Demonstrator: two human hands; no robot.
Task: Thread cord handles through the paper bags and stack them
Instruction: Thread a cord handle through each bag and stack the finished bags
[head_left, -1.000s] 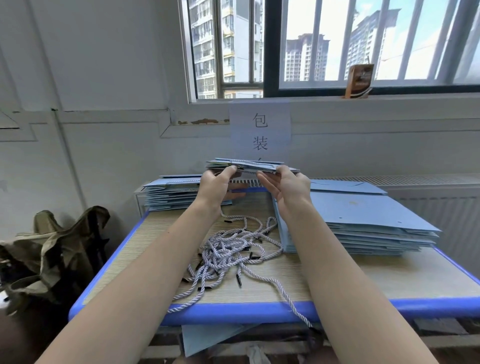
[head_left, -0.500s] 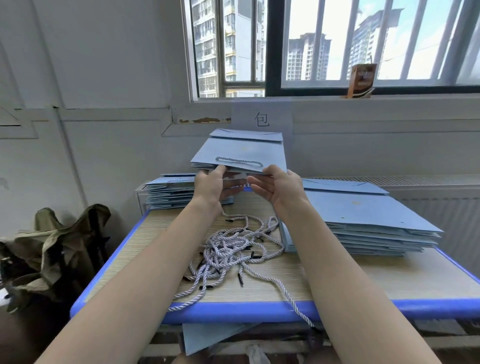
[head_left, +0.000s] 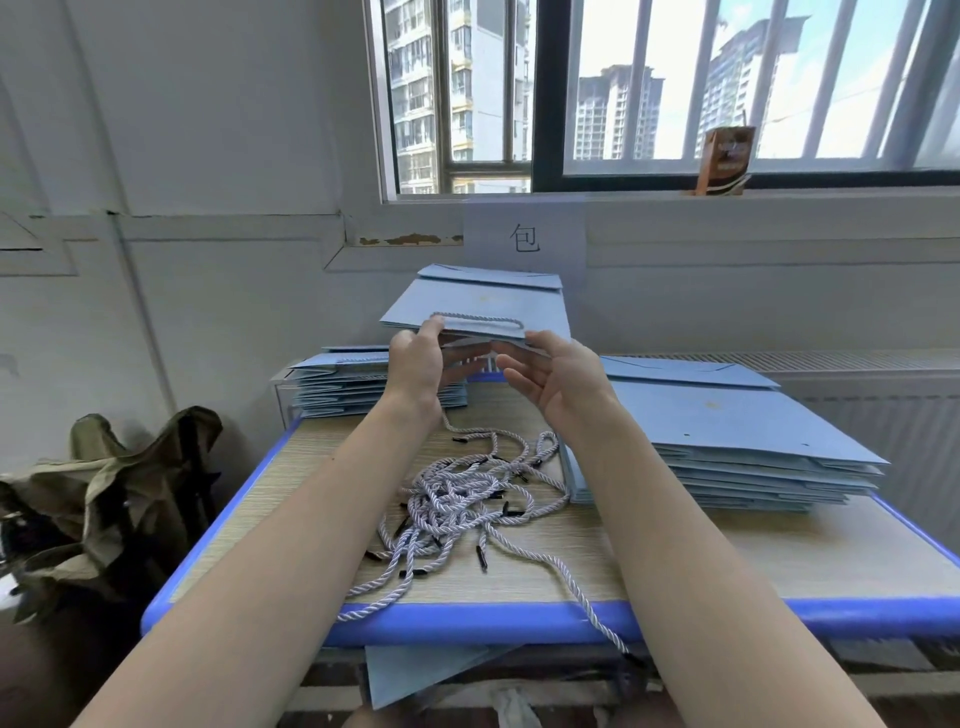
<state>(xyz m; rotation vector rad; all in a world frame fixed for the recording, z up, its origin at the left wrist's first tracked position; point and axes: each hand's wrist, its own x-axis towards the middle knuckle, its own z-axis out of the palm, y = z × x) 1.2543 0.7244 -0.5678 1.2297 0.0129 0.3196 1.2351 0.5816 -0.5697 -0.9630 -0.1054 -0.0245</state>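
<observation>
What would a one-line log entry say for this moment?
left hand: grips bag | right hand: open beneath | cord handle: threaded | loose cords: table

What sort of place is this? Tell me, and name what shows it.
Probably a small packing workroom rather than a home. A blue-edged table holds stacks of flat blue paper bags and a heap of loose cord handles, and a paper sign is stuck under the barred window.
</observation>
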